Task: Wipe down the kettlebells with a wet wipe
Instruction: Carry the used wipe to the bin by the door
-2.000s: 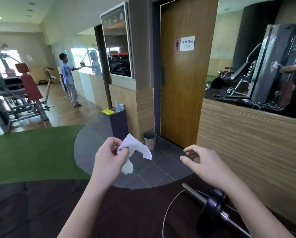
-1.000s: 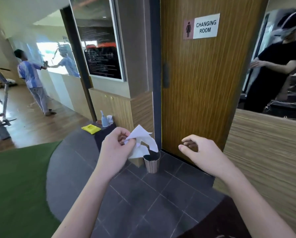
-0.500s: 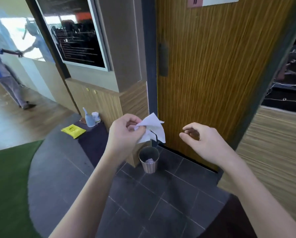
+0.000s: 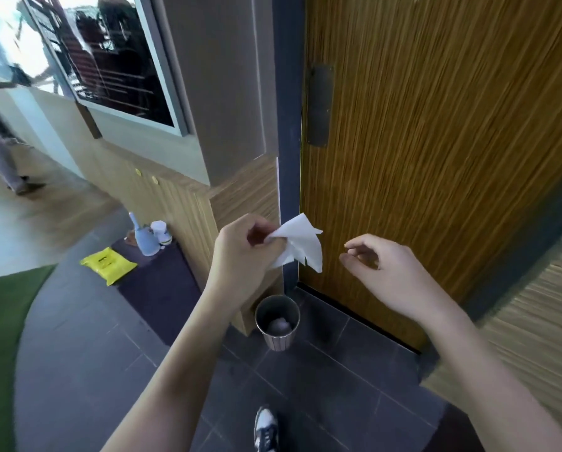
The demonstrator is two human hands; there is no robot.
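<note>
1. Our left hand (image 4: 240,252) pinches the crumpled white wet wipe (image 4: 297,244) between thumb and fingertips; the wipe's loose corners fan out to the right of that hand and hang free, touching nothing else.
2. Our right hand (image 4: 380,272) is empty, its fingers loosely curled with thumb and forefinger close but not clamped on anything; it sits just right of the wipe with a clear gap between them.
3. No kettlebells show in this view.
4. Below and between our hands stands a small metal bin (image 4: 277,322) on the dark tiled floor (image 4: 322,386), its round rim open upward with a pale wad inside. It sits beside the corner of the wood-panelled wall.
5. Beyond both hands rises the wooden door (image 4: 436,141), shut, its lower edge meeting the tiles just past the bin.
6. Left of our left hand a dark low stand (image 4: 162,288) carries a yellow packet (image 4: 108,264) overhanging its near edge, plus a blue bottle (image 4: 144,239) and a white container (image 4: 160,231) at the back.
7. Under our forearms the tiles lie open; one shoe (image 4: 266,429) shows at the bottom edge.
</note>
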